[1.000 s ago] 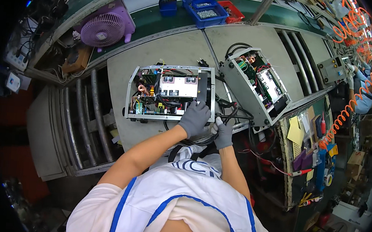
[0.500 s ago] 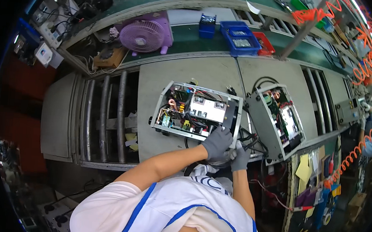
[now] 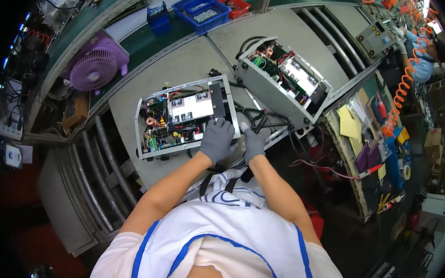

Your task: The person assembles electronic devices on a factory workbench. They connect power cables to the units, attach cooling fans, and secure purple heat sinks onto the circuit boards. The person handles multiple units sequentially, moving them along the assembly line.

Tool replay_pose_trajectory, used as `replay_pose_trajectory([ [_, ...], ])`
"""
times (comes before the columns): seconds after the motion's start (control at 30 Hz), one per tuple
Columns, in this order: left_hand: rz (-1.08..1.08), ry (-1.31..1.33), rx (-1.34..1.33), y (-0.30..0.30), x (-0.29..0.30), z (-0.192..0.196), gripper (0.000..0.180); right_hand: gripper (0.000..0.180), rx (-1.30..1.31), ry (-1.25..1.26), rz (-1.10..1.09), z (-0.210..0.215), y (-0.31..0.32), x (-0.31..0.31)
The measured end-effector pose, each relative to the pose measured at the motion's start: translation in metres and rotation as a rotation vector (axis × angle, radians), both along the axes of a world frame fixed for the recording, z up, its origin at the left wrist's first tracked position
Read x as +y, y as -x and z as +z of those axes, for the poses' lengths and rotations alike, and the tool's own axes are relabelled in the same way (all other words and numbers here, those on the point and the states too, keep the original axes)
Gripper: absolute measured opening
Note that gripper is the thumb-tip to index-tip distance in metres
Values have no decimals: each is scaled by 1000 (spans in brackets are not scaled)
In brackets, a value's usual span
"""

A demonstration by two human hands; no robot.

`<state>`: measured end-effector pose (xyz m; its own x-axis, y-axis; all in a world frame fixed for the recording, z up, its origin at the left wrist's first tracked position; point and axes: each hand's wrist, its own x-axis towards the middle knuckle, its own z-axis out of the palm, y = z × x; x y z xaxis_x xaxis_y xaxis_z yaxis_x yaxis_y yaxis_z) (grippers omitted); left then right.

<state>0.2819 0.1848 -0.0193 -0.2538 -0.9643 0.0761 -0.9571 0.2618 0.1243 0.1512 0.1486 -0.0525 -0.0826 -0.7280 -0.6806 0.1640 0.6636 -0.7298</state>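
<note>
An open grey metal-cased electrical unit (image 3: 187, 108) lies on the worktable before me, its circuit boards and white heat-sink block exposed. My left hand (image 3: 217, 140), in a grey glove, has its fingers hooked over the near rail by the right corner. Just right of that corner is my right hand (image 3: 253, 141), also gloved, thumb raised and fingers curled; what they hold is hidden. Black cables (image 3: 261, 122) lie beyond the right hand. A second open metal-cased unit (image 3: 283, 81) stands further right, tilted toward the table's right edge.
Blue bins of small metal parts (image 3: 205, 16) and a red bin (image 3: 233, 5) sit on the far shelf. A purple fan (image 3: 94, 69) stands far left, above conveyor rollers (image 3: 96, 169). At right hang a tool board (image 3: 362, 133) and orange coiled hose (image 3: 398, 102); a co-worker (image 3: 420, 57) stands beyond.
The view has turned right, so the bench appears slanted. My left hand still lies at the unit's near right corner; my right hand remains beside it, with slightly more space between them.
</note>
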Motion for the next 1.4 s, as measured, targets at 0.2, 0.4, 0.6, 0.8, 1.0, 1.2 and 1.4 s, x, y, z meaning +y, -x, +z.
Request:
replay_pose_trajectory([
  [0.2,-3,-11,3,-3,2,-1,42,48,613,386,510,-5,37,10],
  [0.4,9,-7,16,-2,-1,-3,43,32,866,452,889,-27,46,21],
  [0.6,14,-7,5,-4,1,-4,43,49,879,622,930,-37,32,-13],
  [0.8,-6,-15,32,-7,0,-5,44,35,709,805,918,-66,35,-27],
  [1.0,-2,-85,4,-7,2,4,51,36,880,547,1004,-54,36,-3],
  [1.2,34,-110,-39,-5,4,-4,44,32,319,9,1181,-3,45,-22],
  [1.4,37,22,-55,-3,6,-12,20,23,-196,-635,1110,41,42,-54],
])
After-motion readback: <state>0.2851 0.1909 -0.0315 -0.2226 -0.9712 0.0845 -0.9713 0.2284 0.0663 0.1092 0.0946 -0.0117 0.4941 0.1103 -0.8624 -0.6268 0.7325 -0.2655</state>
